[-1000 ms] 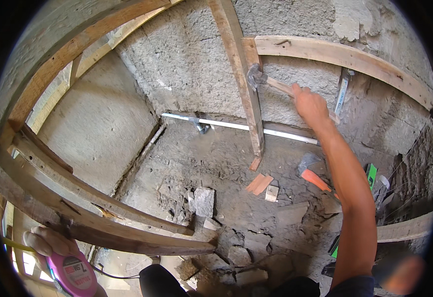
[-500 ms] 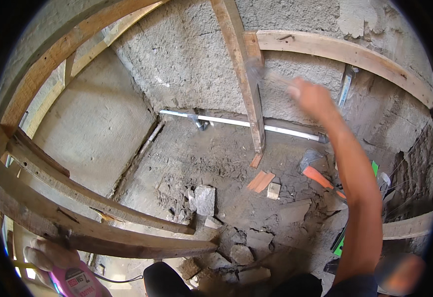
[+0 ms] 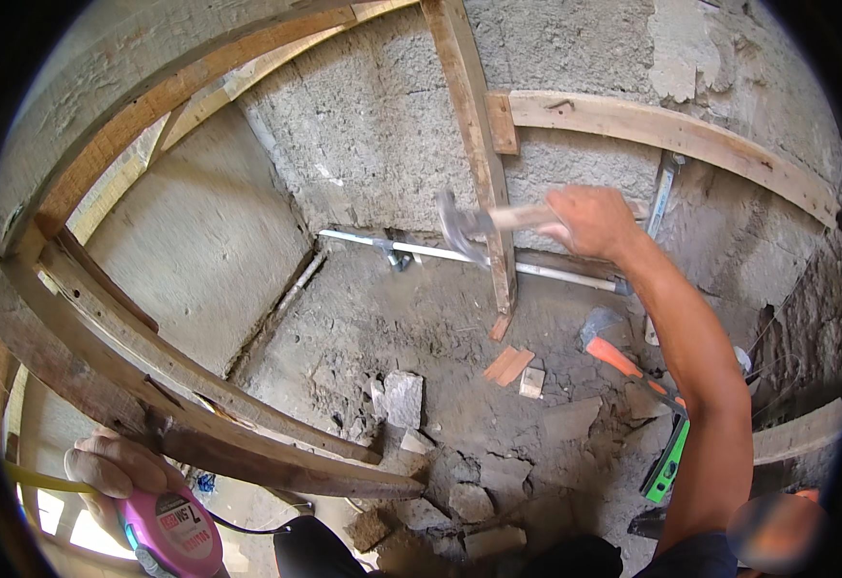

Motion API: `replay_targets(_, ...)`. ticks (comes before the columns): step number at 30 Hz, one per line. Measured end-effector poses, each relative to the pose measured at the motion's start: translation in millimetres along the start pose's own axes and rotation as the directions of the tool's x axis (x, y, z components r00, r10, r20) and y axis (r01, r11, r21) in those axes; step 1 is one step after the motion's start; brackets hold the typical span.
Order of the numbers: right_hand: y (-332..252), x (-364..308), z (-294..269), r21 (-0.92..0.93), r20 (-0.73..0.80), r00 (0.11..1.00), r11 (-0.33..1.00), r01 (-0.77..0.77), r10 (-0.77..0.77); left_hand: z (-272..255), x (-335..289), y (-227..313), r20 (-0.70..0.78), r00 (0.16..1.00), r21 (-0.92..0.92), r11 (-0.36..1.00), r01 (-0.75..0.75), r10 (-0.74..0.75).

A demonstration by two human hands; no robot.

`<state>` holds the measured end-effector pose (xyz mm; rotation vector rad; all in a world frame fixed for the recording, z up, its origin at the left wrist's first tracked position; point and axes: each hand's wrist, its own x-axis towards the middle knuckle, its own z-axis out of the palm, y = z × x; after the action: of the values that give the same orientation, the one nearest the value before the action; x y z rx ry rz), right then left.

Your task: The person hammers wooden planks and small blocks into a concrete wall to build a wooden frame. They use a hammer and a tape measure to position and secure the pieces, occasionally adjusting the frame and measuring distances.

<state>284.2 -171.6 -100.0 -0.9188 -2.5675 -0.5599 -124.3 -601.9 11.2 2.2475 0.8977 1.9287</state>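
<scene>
My right hand (image 3: 589,220) grips the claw hammer (image 3: 469,226) beside the upright wooden batten (image 3: 479,154); a square strike seems best. My left hand (image 3: 117,472) holds the pink tape measure (image 3: 172,525).

Head camera, looking down into a pit with rough concrete walls.

The single fisheye view sits high above the dirt floor (image 3: 421,318), faces down and forward to the far wall (image 3: 382,125), and bends the wooden planks (image 3: 199,385) near its rim; both forearms enter from the lower edge.
</scene>
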Motion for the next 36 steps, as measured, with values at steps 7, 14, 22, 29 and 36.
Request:
replay_targets(7, 27, 3, 18, 0.021, 0.134, 0.799, 0.805, -0.593, 0.586, 0, 0, 4, -0.113, 0.989, -0.008, 0.995, 0.095, -0.096)
replay_targets(14, -92, -52, 83, 0.244, 0.343, 0.638, 0.591, -0.769, 0.689, -2, 5, 7, -0.048, 0.991, -0.113, 0.986, 0.121, -0.127)
replay_targets(22, -191, -200, 168, 0.006, 0.642, 0.372, 0.480, -0.877, 0.671, -4, -26, 34, 0.157, 0.876, 0.064, 0.890, 0.452, -0.457)
replay_targets(29, -237, -109, 37, 0.454, 0.542, 0.807, 0.727, -0.515, 0.233, 16, -74, 58, 0.271, 0.596, 0.121, 0.641, 0.758, -0.756)
replay_targets(36, -311, -17, -167, 0.981, 0.080, 0.770, 0.188, 0.053, -0.634, 46, -85, 26, 0.291, 0.622, -0.004, 0.649, 0.761, -0.727)
